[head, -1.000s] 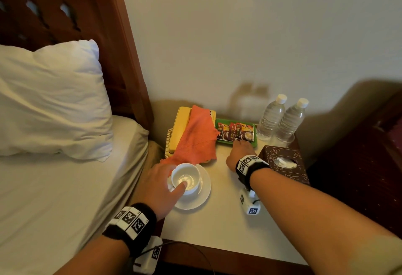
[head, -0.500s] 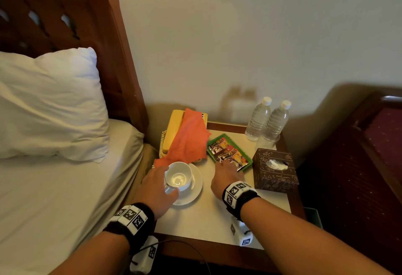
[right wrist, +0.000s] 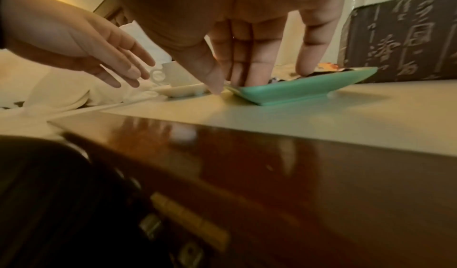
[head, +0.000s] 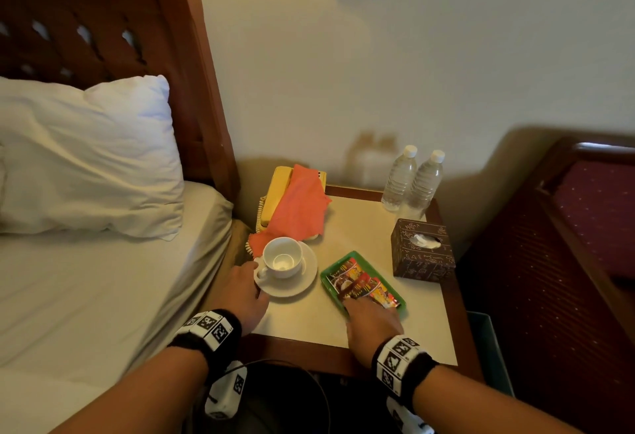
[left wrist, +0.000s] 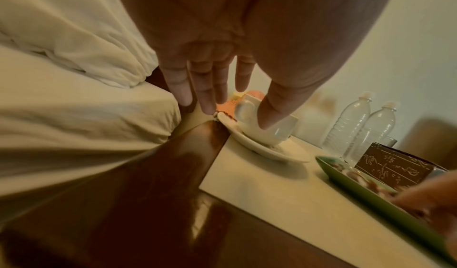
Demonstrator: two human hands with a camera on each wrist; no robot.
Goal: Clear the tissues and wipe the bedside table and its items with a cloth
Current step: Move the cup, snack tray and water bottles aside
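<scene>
An orange cloth point(head: 295, 206) lies draped over a yellow phone point(head: 276, 189) at the back left of the bedside table point(head: 360, 224). A white cup point(head: 282, 256) stands on its saucer point(head: 304, 284) in front of the phone. My left hand point(head: 254, 282) is beside the saucer's left edge; its fingers point(left wrist: 210, 96) are straight and hold nothing. My right hand point(head: 367, 310) rests straight fingers on the near end of a green tray point(head: 326, 279) of sachets point(head: 360, 284), thumb point(right wrist: 215, 84) beside its rim. A dark tissue box point(head: 422, 261) with a tissue point(head: 426, 241) poking out stands to the right.
Two water bottles point(head: 412, 182) stand at the back right corner, with a glass point(left wrist: 385, 141) by them. The bed and pillow point(head: 86, 158) press against the table's left side. A dark red chair point(head: 567, 244) stands on the right, with a bin point(head: 488, 347) below the table's right edge.
My right hand has dragged the green tray from the back, by the phone, towards the table's front. My left hand has slid off the cup to the saucer's left edge.
</scene>
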